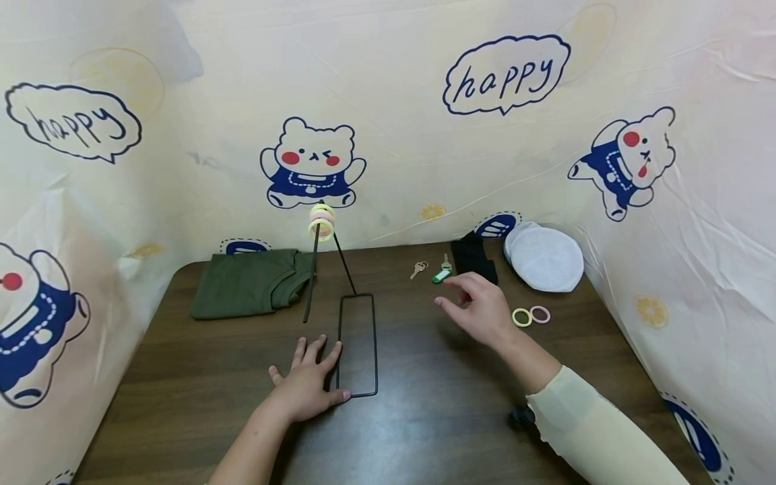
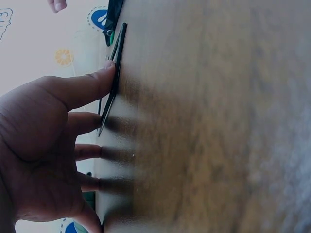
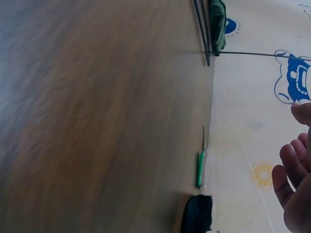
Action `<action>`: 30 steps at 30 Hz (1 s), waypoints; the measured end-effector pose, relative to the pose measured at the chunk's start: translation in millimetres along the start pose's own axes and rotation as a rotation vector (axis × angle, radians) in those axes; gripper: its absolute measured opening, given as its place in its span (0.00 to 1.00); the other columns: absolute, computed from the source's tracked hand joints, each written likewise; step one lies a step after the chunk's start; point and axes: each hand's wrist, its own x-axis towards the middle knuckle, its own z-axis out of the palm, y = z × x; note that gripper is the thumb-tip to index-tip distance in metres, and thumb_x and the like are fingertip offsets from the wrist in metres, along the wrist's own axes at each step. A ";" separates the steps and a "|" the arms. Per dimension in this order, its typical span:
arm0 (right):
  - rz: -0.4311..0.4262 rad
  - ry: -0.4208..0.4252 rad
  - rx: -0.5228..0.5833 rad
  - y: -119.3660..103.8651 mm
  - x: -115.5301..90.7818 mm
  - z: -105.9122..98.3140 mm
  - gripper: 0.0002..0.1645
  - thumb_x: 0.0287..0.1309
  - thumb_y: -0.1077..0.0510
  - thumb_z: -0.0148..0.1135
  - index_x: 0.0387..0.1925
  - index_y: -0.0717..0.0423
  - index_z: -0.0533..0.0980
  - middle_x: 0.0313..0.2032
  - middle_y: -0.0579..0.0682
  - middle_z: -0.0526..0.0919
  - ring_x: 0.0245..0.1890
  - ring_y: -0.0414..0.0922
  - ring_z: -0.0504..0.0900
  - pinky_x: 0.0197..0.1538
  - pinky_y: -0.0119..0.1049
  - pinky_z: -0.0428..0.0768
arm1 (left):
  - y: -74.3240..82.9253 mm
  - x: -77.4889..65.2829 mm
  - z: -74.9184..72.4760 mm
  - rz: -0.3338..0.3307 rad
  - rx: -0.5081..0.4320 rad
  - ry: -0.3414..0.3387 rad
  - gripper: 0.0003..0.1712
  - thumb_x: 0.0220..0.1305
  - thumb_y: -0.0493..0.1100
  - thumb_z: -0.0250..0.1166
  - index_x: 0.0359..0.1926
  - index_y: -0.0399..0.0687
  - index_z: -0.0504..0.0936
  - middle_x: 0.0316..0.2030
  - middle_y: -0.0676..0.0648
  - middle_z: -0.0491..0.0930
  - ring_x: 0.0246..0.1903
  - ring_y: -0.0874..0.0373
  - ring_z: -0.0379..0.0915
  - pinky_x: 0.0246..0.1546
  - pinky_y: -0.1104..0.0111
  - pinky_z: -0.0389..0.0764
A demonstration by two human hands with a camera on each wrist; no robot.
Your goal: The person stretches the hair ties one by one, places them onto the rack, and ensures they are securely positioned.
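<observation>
A black wire stand (image 1: 376,350) has a rectangular base on the table and a rod leaning up at the back. Stacked around its top are several yellow and pink rings (image 1: 322,217). My left hand (image 1: 308,387) is spread over the table at the base's left side, its thumb on the near corner of the wire; the left wrist view shows the thumb tip against the base (image 2: 118,63). Raised over the table at the right, my right hand (image 1: 481,310) has loosely bent fingers and holds nothing. Beside it lie a yellow ring (image 1: 513,318) and a pink ring (image 1: 548,316).
Along the back lie a folded dark green garment (image 1: 242,286), a key (image 1: 418,270), a key with a green tag (image 1: 442,275), a black cloth (image 1: 469,252) and a round white cap-like item (image 1: 548,259). A dark object (image 1: 520,417) sits by the right sleeve. Printed fabric (image 1: 394,135) surrounds the table (image 1: 436,417).
</observation>
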 end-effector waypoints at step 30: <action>0.324 -0.206 -0.124 49.9 -49.8 -44.8 0.21 0.58 0.49 0.78 0.49 0.55 0.86 0.36 0.50 0.85 0.32 0.42 0.78 0.36 0.39 0.78 | -0.4 1.4 1.7 0.001 -0.005 0.000 0.55 0.60 0.68 0.72 0.82 0.63 0.57 0.83 0.43 0.42 0.79 0.32 0.23 0.54 0.14 0.31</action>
